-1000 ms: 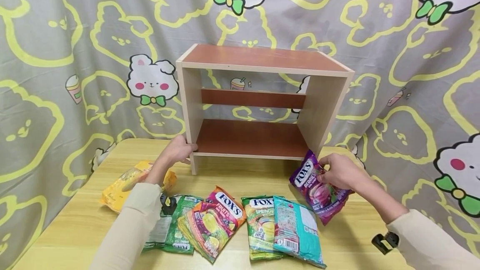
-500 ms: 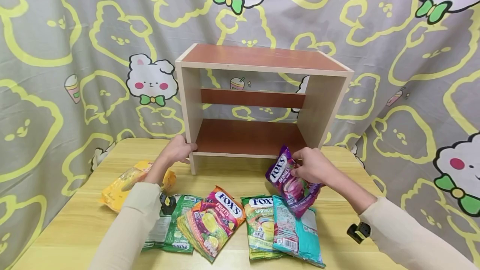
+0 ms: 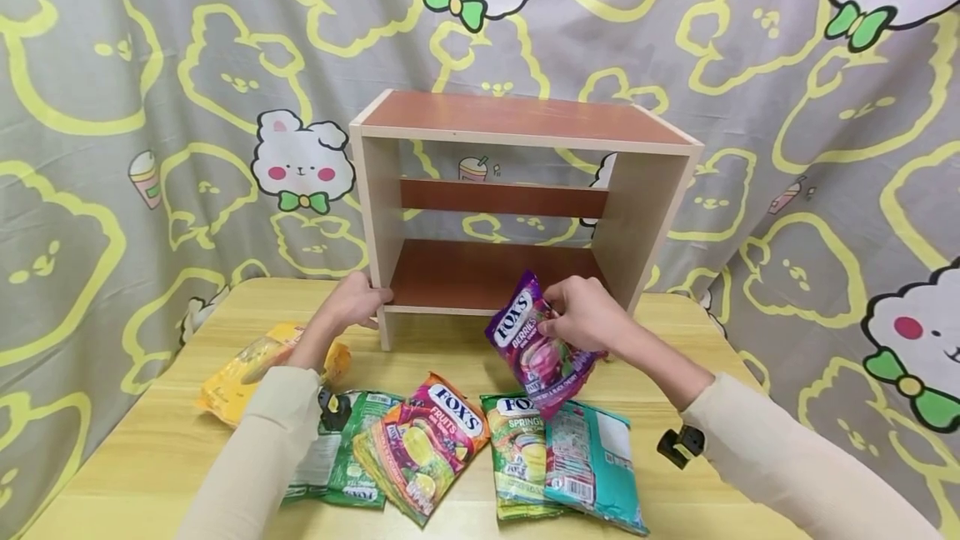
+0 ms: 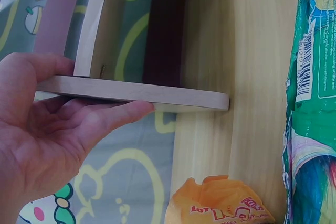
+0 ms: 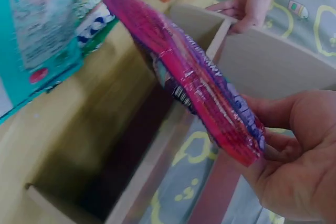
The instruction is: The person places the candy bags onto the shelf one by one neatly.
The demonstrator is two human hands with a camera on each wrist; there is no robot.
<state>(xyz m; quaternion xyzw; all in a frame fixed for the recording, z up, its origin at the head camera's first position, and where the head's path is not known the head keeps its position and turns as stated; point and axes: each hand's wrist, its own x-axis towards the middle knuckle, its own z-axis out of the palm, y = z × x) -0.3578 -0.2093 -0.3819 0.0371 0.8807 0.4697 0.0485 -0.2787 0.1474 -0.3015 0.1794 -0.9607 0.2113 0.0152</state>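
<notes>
My right hand (image 3: 588,315) pinches a purple Fox's Berries candy bag (image 3: 536,348) by its side. The bag hangs tilted in front of the shelf's lower board; the right wrist view shows this candy bag (image 5: 194,77) edge-on between thumb and fingers. My left hand (image 3: 352,302) grips the lower left side panel of a small wooden shelf (image 3: 525,119). In the left wrist view, the thumb and fingers of the left hand (image 4: 58,124) lie on opposite faces of that side panel (image 4: 157,93).
On the wooden table (image 3: 442,348) lie a yellow bag (image 3: 247,369), a green bag (image 3: 360,465), orange Fox's Fruits bags (image 3: 427,448), a Spring Tea bag (image 3: 521,457) and a teal bag (image 3: 600,457). A patterned curtain (image 3: 187,65) hangs behind the shelf.
My right hand has carried the purple candy bag leftward and slightly up, from beside the shelf's right panel to before its lower board. The left hand has stayed on the side panel.
</notes>
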